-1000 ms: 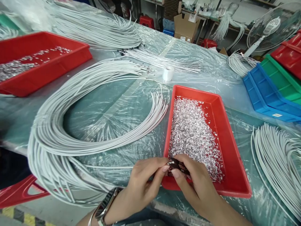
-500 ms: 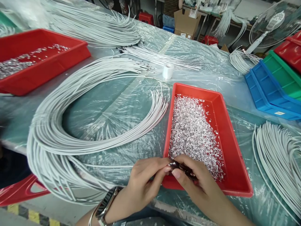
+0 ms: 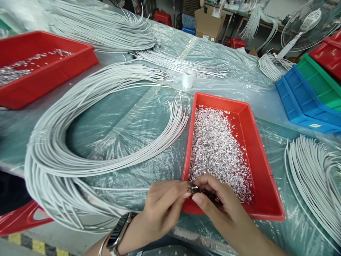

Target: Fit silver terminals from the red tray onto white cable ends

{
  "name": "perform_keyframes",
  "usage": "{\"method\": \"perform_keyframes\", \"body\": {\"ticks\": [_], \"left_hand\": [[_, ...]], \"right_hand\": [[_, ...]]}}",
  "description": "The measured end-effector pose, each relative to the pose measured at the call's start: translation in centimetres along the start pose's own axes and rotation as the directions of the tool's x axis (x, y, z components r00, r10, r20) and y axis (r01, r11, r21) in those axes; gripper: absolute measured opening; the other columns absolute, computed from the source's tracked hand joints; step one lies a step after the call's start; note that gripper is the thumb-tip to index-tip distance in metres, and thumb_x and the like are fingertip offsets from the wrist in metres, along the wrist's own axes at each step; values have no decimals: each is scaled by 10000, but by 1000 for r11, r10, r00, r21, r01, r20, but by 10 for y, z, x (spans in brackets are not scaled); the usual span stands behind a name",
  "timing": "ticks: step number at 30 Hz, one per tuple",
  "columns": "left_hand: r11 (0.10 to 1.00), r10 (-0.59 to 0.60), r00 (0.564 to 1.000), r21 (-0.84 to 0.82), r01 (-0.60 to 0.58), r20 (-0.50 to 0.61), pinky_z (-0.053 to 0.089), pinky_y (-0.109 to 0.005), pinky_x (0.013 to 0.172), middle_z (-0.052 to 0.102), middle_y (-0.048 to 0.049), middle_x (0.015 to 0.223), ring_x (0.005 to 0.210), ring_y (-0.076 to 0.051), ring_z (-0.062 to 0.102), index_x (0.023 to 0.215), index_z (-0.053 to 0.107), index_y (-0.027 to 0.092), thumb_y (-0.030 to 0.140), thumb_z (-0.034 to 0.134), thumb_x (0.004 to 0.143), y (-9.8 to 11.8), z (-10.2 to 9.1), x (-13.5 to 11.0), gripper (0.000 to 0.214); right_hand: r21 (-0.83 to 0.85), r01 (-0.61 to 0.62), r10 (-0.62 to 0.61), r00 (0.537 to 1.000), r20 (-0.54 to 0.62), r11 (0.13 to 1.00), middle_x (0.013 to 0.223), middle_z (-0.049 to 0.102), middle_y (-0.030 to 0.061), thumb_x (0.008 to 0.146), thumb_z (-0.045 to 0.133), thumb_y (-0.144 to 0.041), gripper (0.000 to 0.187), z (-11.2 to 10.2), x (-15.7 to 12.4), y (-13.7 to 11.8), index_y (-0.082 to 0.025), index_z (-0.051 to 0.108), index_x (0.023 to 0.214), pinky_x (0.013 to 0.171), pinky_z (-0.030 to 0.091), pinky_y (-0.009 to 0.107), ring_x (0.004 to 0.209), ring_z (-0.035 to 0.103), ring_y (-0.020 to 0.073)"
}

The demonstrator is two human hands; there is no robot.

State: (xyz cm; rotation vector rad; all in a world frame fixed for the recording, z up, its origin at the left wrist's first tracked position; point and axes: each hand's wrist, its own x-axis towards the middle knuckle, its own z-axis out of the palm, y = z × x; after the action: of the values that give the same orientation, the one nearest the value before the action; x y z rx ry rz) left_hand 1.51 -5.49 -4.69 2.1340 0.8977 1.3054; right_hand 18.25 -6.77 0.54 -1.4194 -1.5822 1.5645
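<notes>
Both my hands meet over the near left edge of a red tray [image 3: 266, 185], which holds a heap of small shiny silver scraps [image 3: 218, 149]. My left hand [image 3: 166, 202] is closed in a pinch on a thin white cable [image 3: 125, 189] that runs in from the left; the cable's tip is hidden by the fingers. My right hand [image 3: 226, 209] is closed around a small dark metal hand tool [image 3: 205, 192], whose exact kind is unclear. The tool's tip touches or nearly touches the left fingertips.
A big looped bundle of white cables [image 3: 53, 153] lies to the left. Another bundle [image 3: 314, 177] rests at the right. A second red tray [image 3: 66, 67], a white roll [image 3: 188, 79] and stacked blue and green bins [image 3: 306, 103] stand farther back. A fan [image 3: 310, 21] stands behind.
The whole view has shifted slightly. Both hands keep their grips, and the tool has turned a little between the right fingers.
</notes>
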Motion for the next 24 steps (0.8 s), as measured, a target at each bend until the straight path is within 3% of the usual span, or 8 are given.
{"method": "perform_keyframes", "body": {"ticks": [6,14,16,19,24], "left_hand": [[999,-21,1000,27,22,-19,440,-209,498,639,-26,664,521,-108,571,908,560,138,92,437,927,2,-3,1,133],[996,5,984,84,10,-175,437,-224,505,633,-25,636,521,-120,581,897,573,132,66,450,907,4,-2,2,140],[997,-13,989,74,25,-148,434,-224,498,641,-31,646,523,-121,586,888,579,128,55,468,890,4,-2,3,133],[999,-29,995,29,32,-91,425,-226,490,638,-25,640,515,-118,577,888,584,128,46,494,868,4,0,4,123],[998,-39,999,-53,39,-13,418,-217,487,631,-14,648,508,-102,557,885,588,127,29,502,856,4,2,5,133]], "right_hand": [[-47,50,-52,998,-33,998,756,571,-14,946,453,-381,167,3,-5,6,-230,522,925,584,393,235,697,540,134],[-154,14,-36,989,-142,988,736,583,-19,928,477,-351,132,-2,3,10,-234,530,901,538,414,229,648,556,130],[-153,100,-127,976,-177,983,754,610,-31,889,553,-331,94,-4,3,10,-254,531,940,548,445,216,650,574,122],[-212,268,-316,917,-243,940,797,663,-60,819,663,-266,232,-7,-1,10,-292,528,1005,582,486,184,643,607,98],[-398,404,-490,860,-142,824,901,724,-53,833,635,-119,330,-14,-5,12,-286,572,1111,659,518,169,646,636,74]]}}
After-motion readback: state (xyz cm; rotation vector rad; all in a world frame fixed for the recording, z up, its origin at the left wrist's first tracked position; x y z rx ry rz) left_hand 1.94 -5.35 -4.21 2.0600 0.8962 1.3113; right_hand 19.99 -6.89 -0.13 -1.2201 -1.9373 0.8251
